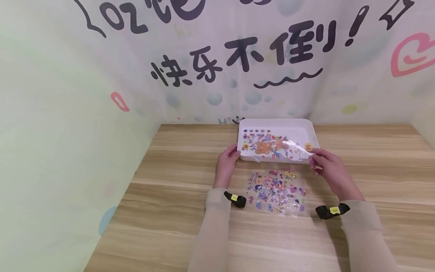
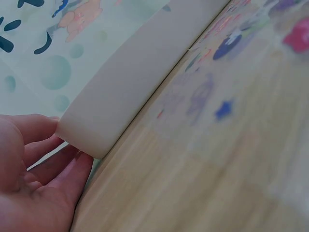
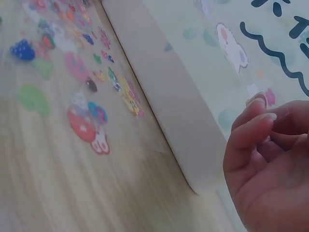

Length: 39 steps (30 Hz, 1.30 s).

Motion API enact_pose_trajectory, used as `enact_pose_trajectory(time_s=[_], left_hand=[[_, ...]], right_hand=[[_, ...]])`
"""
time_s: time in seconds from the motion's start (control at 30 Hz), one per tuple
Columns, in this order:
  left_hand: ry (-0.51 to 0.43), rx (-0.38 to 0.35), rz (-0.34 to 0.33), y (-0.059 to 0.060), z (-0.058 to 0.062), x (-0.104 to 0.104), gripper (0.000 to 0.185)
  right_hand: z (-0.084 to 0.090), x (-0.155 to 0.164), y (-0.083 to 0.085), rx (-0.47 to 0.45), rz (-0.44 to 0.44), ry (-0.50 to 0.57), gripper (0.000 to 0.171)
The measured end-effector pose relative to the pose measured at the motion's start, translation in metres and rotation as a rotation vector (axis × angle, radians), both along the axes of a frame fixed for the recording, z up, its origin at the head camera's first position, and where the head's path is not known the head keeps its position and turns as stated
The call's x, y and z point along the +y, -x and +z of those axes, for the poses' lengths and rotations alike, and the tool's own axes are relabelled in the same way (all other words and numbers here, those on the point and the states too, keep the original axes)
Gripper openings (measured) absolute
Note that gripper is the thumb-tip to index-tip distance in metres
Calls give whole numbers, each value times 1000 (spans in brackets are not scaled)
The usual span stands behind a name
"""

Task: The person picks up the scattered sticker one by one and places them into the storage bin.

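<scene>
A white tray (image 1: pixel 314 132) stands on the wooden table. My left hand (image 1: pixel 233 154) holds its near left corner (image 2: pixel 96 130), thumb on top and fingers (image 2: pixel 67 166) under the edge. My right hand (image 1: pixel 313 158) is at the tray's near right corner and pinches the edge of a clear sticker sheet (image 1: pixel 272 146) that lies over the tray's front. In the right wrist view the fingertips (image 3: pixel 258 108) press together on that clear film (image 3: pixel 231 48) above the tray wall (image 3: pixel 169 96). A second sticker sheet (image 1: pixel 276 190) lies flat on the table between my wrists.
The table (image 1: pixel 170 211) runs to a printed backdrop wall behind the tray and a pale wall on the left. The flat sticker sheet (image 3: pixel 82 96) lies close against the tray's front wall. Bare wood spreads left and right of my arms.
</scene>
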<state>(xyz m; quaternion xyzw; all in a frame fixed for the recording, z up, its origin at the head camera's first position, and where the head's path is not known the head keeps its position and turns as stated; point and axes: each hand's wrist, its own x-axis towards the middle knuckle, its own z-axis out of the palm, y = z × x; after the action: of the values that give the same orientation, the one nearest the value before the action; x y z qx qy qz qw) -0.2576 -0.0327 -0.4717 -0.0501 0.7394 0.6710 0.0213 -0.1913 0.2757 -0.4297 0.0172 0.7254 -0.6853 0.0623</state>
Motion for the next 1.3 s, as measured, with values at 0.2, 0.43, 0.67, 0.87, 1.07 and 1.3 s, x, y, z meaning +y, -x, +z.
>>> enact_pose_trajectory(time_s=[0.2, 0.43, 0.67, 0.87, 1.07, 1.3], left_hand=[[-6, 15, -3, 1, -2, 0, 38], [-13, 15, -6, 0, -2, 1, 38], [-4, 15, -2, 0, -3, 2, 38], [-10, 16, 2, 0, -3, 1, 39], [7, 7, 8, -1, 0, 1, 37], [16, 7, 18, -1, 2, 1, 35]], right_hand=[[0, -5, 3, 0, -14, -29, 44], [1, -12, 7, 2, -25, -47, 47], [3, -17, 11, -32, -40, -94, 50], [2, -21, 15, -31, -66, -90, 49], [1, -25, 20, -21, -106, -56, 49], [5, -28, 25, -16, -124, -43, 52]])
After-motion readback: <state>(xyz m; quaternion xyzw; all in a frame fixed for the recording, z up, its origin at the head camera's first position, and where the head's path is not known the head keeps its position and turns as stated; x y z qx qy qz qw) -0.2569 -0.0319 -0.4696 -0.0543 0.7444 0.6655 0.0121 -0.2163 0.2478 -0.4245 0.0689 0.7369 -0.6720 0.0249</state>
